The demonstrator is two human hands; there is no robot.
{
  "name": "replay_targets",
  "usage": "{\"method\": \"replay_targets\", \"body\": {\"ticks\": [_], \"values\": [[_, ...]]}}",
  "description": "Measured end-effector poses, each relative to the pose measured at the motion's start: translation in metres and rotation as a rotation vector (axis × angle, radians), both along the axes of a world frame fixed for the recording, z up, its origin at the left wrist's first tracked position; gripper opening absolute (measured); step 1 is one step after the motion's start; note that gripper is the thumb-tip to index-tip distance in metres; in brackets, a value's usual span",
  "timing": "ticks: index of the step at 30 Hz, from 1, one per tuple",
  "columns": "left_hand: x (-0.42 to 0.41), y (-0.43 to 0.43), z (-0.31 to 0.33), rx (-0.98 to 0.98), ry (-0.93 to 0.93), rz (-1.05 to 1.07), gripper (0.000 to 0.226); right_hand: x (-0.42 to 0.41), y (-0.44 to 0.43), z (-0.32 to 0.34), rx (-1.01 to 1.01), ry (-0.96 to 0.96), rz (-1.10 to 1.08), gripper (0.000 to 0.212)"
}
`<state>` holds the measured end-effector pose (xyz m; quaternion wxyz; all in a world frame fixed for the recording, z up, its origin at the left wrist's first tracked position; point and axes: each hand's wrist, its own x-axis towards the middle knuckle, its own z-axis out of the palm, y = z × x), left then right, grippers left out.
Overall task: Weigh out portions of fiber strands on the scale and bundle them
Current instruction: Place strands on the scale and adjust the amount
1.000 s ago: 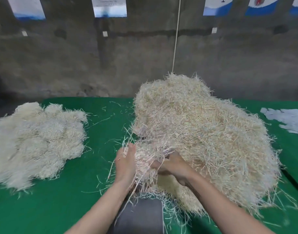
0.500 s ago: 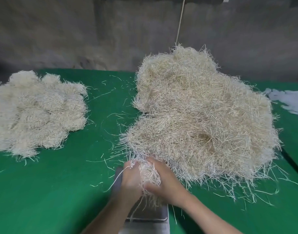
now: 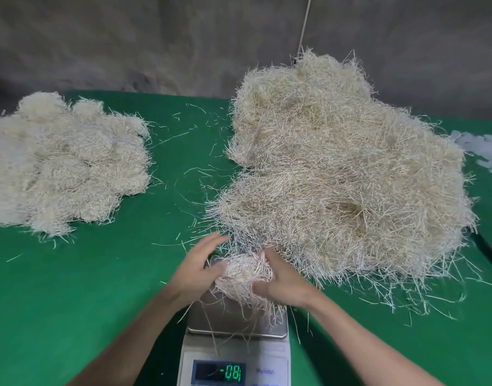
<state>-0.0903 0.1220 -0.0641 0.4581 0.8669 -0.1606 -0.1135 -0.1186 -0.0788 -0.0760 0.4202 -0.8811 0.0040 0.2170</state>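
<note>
Portion (image 3: 243, 277) of fiber is hovering over the scale (image 3: 236, 323) at 6 o'clock, right hand (image 3: 284, 284) curling its fingers round it, left hand (image 3: 199, 270) pressing it straight-fingered; weighing and bundling are seemingly lying ahead, big heap (image 3: 337, 176) waiting at 1 o'clock

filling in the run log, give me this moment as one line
stage: weighing | fiber clump: between both hands over scale pan | left hand: fingers straight, touching clump | right hand: cups clump

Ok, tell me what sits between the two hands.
In the head view, a small clump of fiber strands sits between the left hand and the right hand, over the scale's pan.
</note>
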Motion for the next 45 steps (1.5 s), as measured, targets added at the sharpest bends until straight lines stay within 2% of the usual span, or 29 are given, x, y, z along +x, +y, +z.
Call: {"method": "replay_targets", "body": {"ticks": [2, 5, 7, 11, 13, 17, 20, 23, 26, 29, 33, 37, 42, 45], "values": [[-0.004, -0.002, -0.009, 0.056, 0.024, -0.039, 0.043, 0.002, 0.002, -0.005, -0.115, -0.044, 0.025, 0.076], [-0.012, -0.001, -0.018, 0.142, -0.031, 0.000, 0.038, -0.003, -0.002, -0.013, -0.334, -0.236, 0.062, 0.074], [-0.014, 0.000, -0.022, 0.164, -0.071, 0.045, 0.035, -0.011, -0.008, -0.018, -0.385, -0.354, 0.026, 0.069], [-0.015, -0.002, -0.020, 0.198, -0.085, 0.097, 0.036, -0.025, -0.003, -0.023, -0.279, -0.369, -0.041, 0.055], [-0.013, -0.002, -0.020, 0.190, -0.071, 0.121, 0.045, -0.026, 0.002, -0.025, -0.244, -0.334, -0.048, 0.057], [-0.011, 0.001, -0.032, 0.277, -0.183, 0.153, 0.025, -0.024, 0.000, -0.022, -0.156, -0.302, -0.068, 0.061], [-0.012, 0.002, -0.036, 0.293, -0.222, 0.169, 0.022, -0.023, -0.012, -0.008, -0.072, -0.272, -0.053, 0.068], [-0.012, 0.002, -0.031, 0.280, -0.205, 0.178, 0.034, -0.015, -0.030, 0.014, -0.063, -0.246, -0.044, 0.060], [-0.011, 0.003, -0.021, 0.233, -0.138, 0.193, 0.048, -0.010, -0.042, 0.031, -0.014, -0.287, -0.090, 0.044], [-0.009, 0.009, -0.012, 0.134, -0.077, 0.230, 0.044, -0.010, -0.044, 0.034, 0.033, -0.371, -0.142, 0.038], [-0.005, 0.022, -0.007, -0.062, -0.046, 0.405, 0.044, -0.013, -0.042, 0.032, 0.050, -0.412, -0.168, 0.033], [-0.004, 0.027, -0.004, -0.178, -0.065, 0.447, 0.018, -0.013, -0.037, 0.037, 0.012, -0.544, -0.190, 0.028], [-0.006, 0.019, 0.004, -0.239, -0.080, 0.440, 0.017, -0.013, -0.035, 0.054, -0.044, -0.830, -0.111, 0.034], [-0.006, 0.014, 0.008, -0.254, -0.085, 0.424, 0.017, -0.011, -0.031, 0.058, -0.139, -0.870, 0.005, 0.041]]}}
